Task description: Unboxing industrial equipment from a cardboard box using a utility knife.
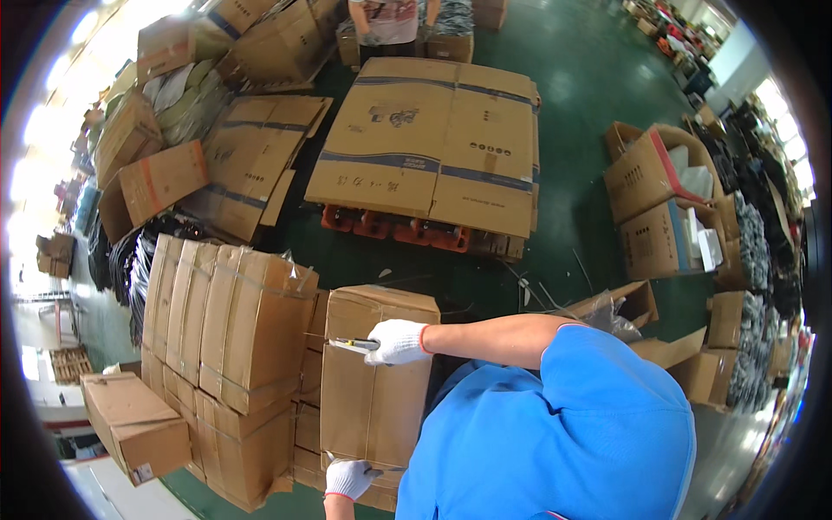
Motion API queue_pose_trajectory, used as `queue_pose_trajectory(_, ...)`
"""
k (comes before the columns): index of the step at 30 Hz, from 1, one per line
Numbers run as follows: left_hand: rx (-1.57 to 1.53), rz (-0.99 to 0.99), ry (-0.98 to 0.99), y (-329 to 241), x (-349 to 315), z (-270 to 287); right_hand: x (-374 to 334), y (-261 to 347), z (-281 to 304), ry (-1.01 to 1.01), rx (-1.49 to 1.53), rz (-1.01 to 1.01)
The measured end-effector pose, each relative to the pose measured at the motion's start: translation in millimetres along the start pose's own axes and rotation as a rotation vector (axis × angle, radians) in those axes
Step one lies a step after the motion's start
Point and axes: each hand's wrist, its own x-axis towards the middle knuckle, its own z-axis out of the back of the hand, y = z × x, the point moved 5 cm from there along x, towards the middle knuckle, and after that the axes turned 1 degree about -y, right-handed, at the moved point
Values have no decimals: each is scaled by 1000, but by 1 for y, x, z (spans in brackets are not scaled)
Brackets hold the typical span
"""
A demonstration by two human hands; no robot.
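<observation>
Over the carton (377, 403), the right hand (396, 342) clenches a cutter (364, 344) that could slip if forced, while the left hand's (350, 479) grip is unclear.

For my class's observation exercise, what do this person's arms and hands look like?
The right hand and left hand wear white fabric gloves with reddish cuff edges. A short, plain blue sleeve leaves the right forearm bare. The left sleeve cannot be made out.
</observation>
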Motion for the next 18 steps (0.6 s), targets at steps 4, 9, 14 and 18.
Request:
queue_pose_trajectory(4,85,17,18,33,9,-2,19,-41,-24,-75,41,-36)
queue_pose_trajectory(9,74,194,25,67,48,-5,66,-95,-37,-168,369,-175)
queue_pose_trajectory(14,53,228,13,62,59,-14,78,-99,-25,-79,217,-146)
queue_pose_trajectory(18,-360,388,-414,6,86,39,78,-123,-23,-70,575,-206)
